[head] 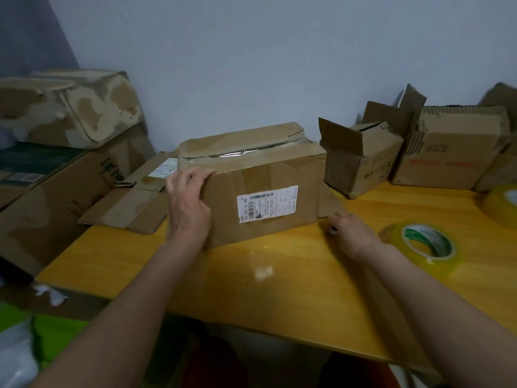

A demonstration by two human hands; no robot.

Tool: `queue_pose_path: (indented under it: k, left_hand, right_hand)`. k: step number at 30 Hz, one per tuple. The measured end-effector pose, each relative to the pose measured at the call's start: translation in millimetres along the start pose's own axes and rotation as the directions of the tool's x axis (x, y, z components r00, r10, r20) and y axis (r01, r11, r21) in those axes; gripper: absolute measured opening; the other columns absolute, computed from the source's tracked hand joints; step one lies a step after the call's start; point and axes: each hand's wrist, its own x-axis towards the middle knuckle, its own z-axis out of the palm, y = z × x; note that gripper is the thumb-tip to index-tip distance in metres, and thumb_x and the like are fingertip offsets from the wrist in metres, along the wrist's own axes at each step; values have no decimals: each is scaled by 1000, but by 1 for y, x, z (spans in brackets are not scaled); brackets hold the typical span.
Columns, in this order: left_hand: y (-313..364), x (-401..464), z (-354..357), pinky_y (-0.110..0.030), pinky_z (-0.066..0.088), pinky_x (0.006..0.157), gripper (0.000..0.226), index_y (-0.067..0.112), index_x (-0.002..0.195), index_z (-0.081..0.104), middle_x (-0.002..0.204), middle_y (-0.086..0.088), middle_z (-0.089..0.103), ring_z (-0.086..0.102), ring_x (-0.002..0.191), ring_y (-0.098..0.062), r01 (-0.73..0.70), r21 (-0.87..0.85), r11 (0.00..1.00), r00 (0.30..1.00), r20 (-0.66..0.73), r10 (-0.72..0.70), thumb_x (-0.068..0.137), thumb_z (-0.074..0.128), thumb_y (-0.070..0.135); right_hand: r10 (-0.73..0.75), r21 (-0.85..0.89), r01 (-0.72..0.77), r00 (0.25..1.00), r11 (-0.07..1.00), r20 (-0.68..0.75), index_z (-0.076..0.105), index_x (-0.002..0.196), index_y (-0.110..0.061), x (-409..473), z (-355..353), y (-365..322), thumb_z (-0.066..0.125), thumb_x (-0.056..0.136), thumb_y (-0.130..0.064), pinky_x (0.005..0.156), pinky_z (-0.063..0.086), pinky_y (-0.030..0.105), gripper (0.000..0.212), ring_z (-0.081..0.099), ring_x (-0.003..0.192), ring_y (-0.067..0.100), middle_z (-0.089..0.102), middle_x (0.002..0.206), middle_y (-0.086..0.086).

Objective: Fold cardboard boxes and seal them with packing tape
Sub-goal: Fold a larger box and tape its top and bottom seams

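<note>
closed brown cardboard box (260,189) at mid yellow wooden tabletop (279,289), long axis left to right, white shipping label (267,204) on its near face, clear tape along the creased top seam. left hand (188,201), its grip with fingers curled over the box's near-left top edge. right hand (351,229), blurred, near the box's lower right corner; its grip cannot be told. roll of clear packing tape with green core (423,245) lies flat at right.

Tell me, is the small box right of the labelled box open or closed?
Open: the small box has its top flaps standing up, showing a dark gap.
</note>
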Motion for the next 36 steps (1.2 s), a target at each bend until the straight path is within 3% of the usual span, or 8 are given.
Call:
queue_pose_path:
  k: [4,7,11,13,18,27,30,36]
  left_hand:
    - [-7,1,-1,-28,33,93,62,16,111,68,109,-5,54,40,111,-28,58,-20,998,995,-75,-59,74,38,-23]
    - [-7,-2,-2,-36,38,97,56,19,102,71,119,-9,52,40,117,-30,124,-55,991,974,-184,-132,78,40,-21]
    - [4,1,-7,-25,29,108,47,22,88,70,145,-10,34,29,137,-25,345,-247,906,910,-151,-387,87,41,-15]
    - [10,3,-7,-12,25,104,28,22,93,66,152,-8,23,25,139,-18,409,-347,844,893,-36,-448,96,46,2]
    - [7,8,-11,-42,26,115,22,25,95,62,160,-1,2,12,147,-25,490,-373,788,854,23,-520,94,54,46]
    - [60,16,0,-44,17,118,21,32,75,56,158,-1,24,16,146,-25,435,-302,848,892,271,-361,95,55,39]
    - [68,-7,4,-45,15,118,20,30,101,61,160,2,15,7,148,-24,314,-312,897,922,325,-210,91,58,46]
    - [51,-8,-12,-32,12,115,24,24,119,57,161,-3,5,6,148,-17,294,-367,883,895,431,-119,96,54,19]
  right_hand:
    - [204,-29,-204,979,979,-17,57,115,-12,-9,-7,23,42,90,1,87,47,39,32,54,111,32,58,120,13]
    - [272,460,-196,957,866,-104,56,125,-12,-5,-17,16,43,98,-11,91,46,38,30,55,113,31,58,126,13]
    - [121,979,-26,993,201,1,47,138,-21,-7,-47,-33,32,99,-53,108,38,39,53,50,122,17,55,134,0]
    - [36,998,-14,999,69,12,47,136,-30,-14,-59,-59,28,96,-61,105,36,34,54,48,121,11,55,127,-11]
    - [214,985,100,968,138,-128,49,122,-26,-35,-57,-95,35,94,-60,91,38,28,46,50,109,8,52,124,-5]
    - [251,983,167,951,83,-182,60,81,-8,-73,-47,-117,43,100,-30,73,49,32,34,58,75,23,60,77,12]
    - [487,961,67,851,267,-194,51,96,-18,-49,-39,-92,50,96,-19,85,49,40,2,55,96,23,55,102,7]
    - [464,949,-46,879,312,-110,49,115,-19,-38,-34,-75,52,89,-3,89,49,39,31,52,102,19,53,120,6]
